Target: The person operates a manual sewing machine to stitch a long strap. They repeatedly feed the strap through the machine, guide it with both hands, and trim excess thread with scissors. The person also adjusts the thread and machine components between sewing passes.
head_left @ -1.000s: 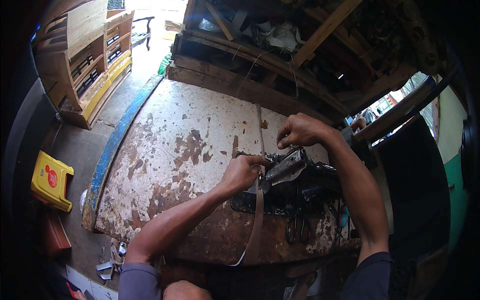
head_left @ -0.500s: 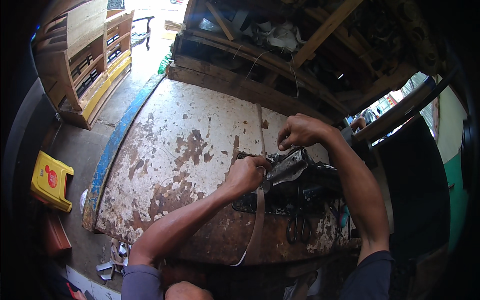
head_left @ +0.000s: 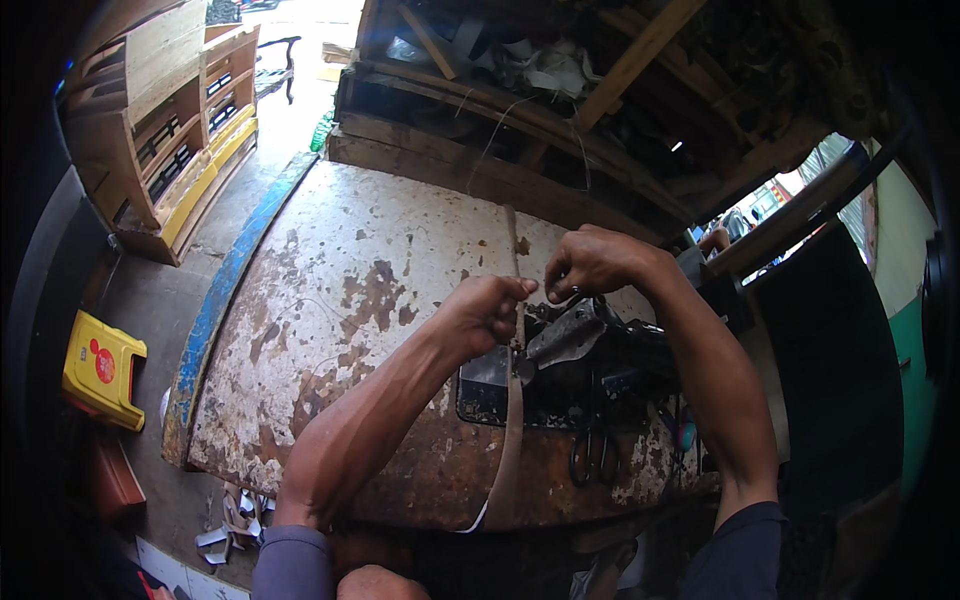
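A black sewing machine (head_left: 575, 335) with a bare metal end is set into the worn tabletop. Over its needle end, my left hand (head_left: 485, 310) is closed, thumb and forefinger pinched; anything between them is too fine to see. Just to its right, my right hand (head_left: 605, 262) bends down in a pinch close above the machine head, and its fingertips hide whatever they hold. The two sets of fingertips are nearly together. A long brown strip (head_left: 512, 430) passes beneath the machine's needle end and hangs over the table's near edge. Black-handled scissors (head_left: 596, 458) lie in front of the machine.
The table (head_left: 330, 240) has peeling white paint and a blue left edge (head_left: 235, 270). Wooden shelving (head_left: 420, 140) stuffed with scraps rises behind it. On the left floor are a yellow stool (head_left: 105, 370), a wooden rack (head_left: 165, 150) and loose offcuts (head_left: 235, 525).
My left hand has lifted from beside the needle area, moving up toward my right fingertips, and uncovers the machine's bed plate. My right hand has shifted slightly left and stays pinched.
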The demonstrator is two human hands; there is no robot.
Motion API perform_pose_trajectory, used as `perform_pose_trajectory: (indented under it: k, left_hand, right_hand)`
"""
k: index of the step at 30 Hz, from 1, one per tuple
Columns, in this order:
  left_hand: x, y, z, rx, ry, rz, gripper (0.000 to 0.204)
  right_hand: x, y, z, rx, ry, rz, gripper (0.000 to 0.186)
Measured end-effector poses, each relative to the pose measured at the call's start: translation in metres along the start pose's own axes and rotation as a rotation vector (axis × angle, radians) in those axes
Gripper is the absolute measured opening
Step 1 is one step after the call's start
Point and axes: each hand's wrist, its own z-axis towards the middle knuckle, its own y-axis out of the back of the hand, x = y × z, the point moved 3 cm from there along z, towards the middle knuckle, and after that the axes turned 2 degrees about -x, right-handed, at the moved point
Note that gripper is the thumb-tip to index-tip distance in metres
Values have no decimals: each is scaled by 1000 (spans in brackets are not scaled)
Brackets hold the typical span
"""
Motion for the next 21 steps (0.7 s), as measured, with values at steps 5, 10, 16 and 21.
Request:
perform_pose_trajectory:
  k: [5,10,16,21]
  left_hand:
    - [-13,-12,12,-99,-8,9,10]
    - [-15,-13,1,-97,-31,96,14]
    - [-26,-20,-3,-24,-89,275,17]
    - [-33,-27,0,64,-122,331,20]
  right_hand:
    - [-2,6,-7,-86,19,7,28]
    - [-4,21,-38,-250,63,-25,26]
    - [-3,38,-113,-478,104,-59,17]
    - [-16,32,-159,-572,-21,111,16]
